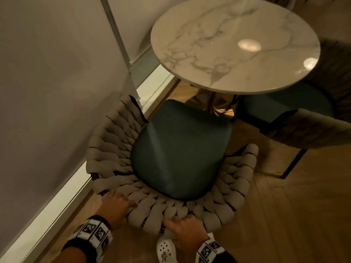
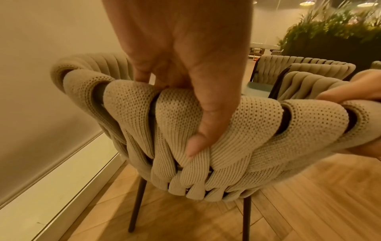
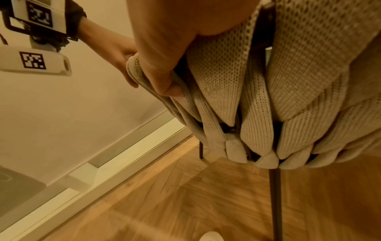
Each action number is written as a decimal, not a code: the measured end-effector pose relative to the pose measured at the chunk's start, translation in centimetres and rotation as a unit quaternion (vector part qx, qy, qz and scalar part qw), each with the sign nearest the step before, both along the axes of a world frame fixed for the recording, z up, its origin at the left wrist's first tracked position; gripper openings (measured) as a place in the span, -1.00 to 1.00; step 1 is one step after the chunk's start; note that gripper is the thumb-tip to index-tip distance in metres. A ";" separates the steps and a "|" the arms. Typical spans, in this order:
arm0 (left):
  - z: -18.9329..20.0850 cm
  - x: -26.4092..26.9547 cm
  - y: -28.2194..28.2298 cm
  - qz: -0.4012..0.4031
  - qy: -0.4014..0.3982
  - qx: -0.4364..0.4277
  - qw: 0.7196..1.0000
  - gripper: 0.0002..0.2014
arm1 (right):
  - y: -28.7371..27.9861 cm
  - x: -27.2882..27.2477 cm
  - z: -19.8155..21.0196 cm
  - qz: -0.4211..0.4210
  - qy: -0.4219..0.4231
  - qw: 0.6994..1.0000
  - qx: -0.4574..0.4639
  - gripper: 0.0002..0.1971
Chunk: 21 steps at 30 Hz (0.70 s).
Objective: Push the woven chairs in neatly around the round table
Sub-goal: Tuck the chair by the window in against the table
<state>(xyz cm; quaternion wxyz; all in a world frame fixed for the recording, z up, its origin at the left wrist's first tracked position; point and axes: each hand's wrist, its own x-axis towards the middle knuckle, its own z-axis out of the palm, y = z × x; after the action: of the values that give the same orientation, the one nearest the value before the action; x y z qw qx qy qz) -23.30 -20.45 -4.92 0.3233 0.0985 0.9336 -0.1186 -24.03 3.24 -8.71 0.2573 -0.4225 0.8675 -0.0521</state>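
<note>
A woven beige chair [image 1: 114,149] with a dark teal seat cushion [image 1: 180,154] stands just short of the round marble table [image 1: 235,42], its seat front under the table's near edge. My left hand [image 1: 115,204] grips the left part of the chair's top back rim [image 2: 257,114], fingers over the top, thumb on the outer weave. My right hand [image 1: 184,230] grips the same rim [image 3: 226,81] further right. A second woven chair [image 1: 313,130] sits at the table's right side, its teal seat partly under the top.
A pale wall [image 1: 47,82] with a white skirting strip [image 1: 152,88] runs close along the chair's left. The floor [image 1: 294,215] is wood parquet. My white shoe [image 1: 165,249] is behind the chair. More woven chairs [image 2: 305,65] and green plants [image 2: 334,32] stand beyond.
</note>
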 end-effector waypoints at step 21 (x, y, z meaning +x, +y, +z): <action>-1.6 -6.4 -3.5 0.012 -0.044 -0.015 0.999 -0.59 | -3.8 -4.9 1.0 -0.042 0.037 0.998 0.014 -0.58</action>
<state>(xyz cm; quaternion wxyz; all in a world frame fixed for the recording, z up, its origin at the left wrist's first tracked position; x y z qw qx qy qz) -29.68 -23.92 -6.55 0.3671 0.0870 0.9177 -0.1245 -28.88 -0.51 -7.67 0.2286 -0.3838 0.8940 -0.0356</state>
